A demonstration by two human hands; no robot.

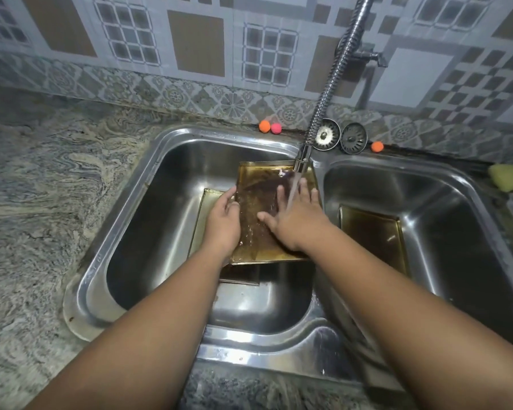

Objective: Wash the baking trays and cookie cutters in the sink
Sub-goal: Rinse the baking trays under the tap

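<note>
A stained brown baking tray (259, 184) is held tilted in the left basin of the steel double sink (160, 149), under running water from the faucet (302, 156). My left hand (222, 223) grips the tray's left edge. My right hand (296, 216) lies flat on its wet surface with fingers spread, water falling over them. A second tray (202, 214) lies beneath it in the left basin, mostly hidden. A third tray (373, 232) rests in the right basin. No cookie cutters are visible.
Two metal sink strainers (353, 138) and small orange and pink balls (269, 126) sit on the ledge behind the sink. A yellow sponge (508, 176) lies at the far right. Marbled stone countertop (42, 187) stretches to the left; a tiled wall stands behind.
</note>
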